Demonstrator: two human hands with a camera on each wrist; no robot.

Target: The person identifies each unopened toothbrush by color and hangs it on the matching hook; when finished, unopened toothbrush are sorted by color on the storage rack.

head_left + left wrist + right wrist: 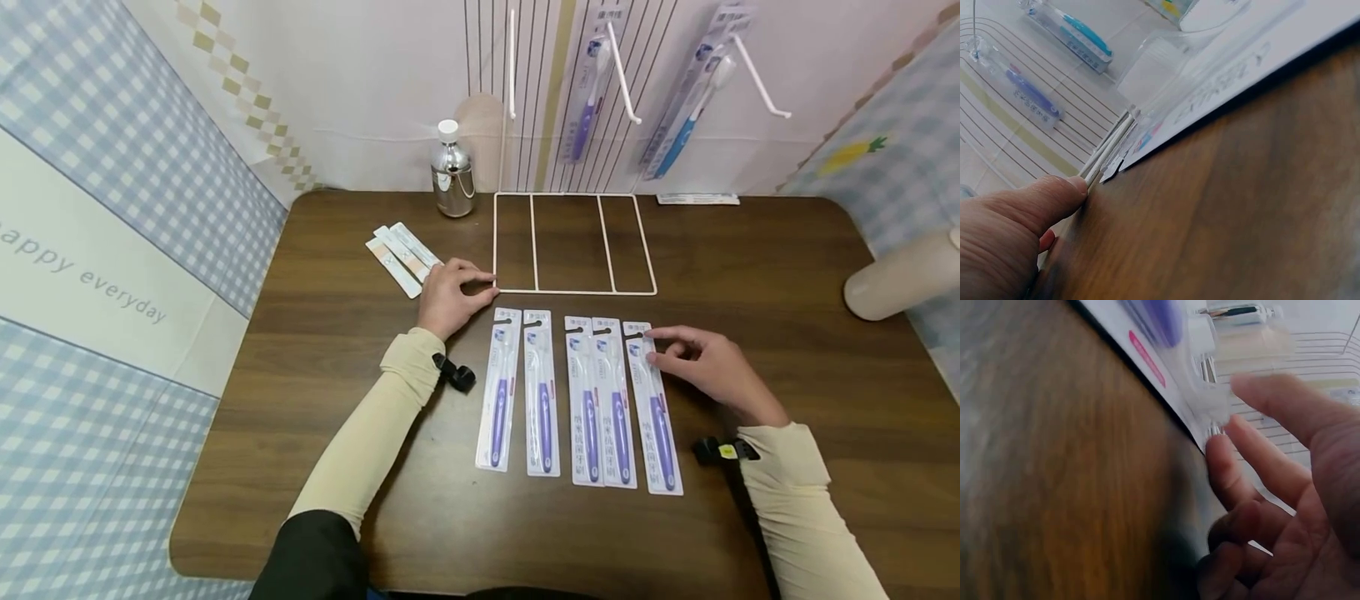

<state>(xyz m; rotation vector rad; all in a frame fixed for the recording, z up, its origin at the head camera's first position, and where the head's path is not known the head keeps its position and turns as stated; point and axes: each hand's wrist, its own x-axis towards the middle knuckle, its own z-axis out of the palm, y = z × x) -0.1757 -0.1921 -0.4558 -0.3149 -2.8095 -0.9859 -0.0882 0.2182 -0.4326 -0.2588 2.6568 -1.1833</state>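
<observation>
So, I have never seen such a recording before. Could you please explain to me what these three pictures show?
Gladly. There is no machine here, only a person's two bare hands. The widest picture comes from a camera on the head, looking down; the two close, tilted ones come from cameras on the left and right wrists.

On the brown table lie five toothbrush packs and some small packets. A silver bottle stands behind, and two hanging packs are at the back.

The left hand holds the near left corner of a white wire rack. The right hand appears to pinch the rightmost pack near its top.
</observation>
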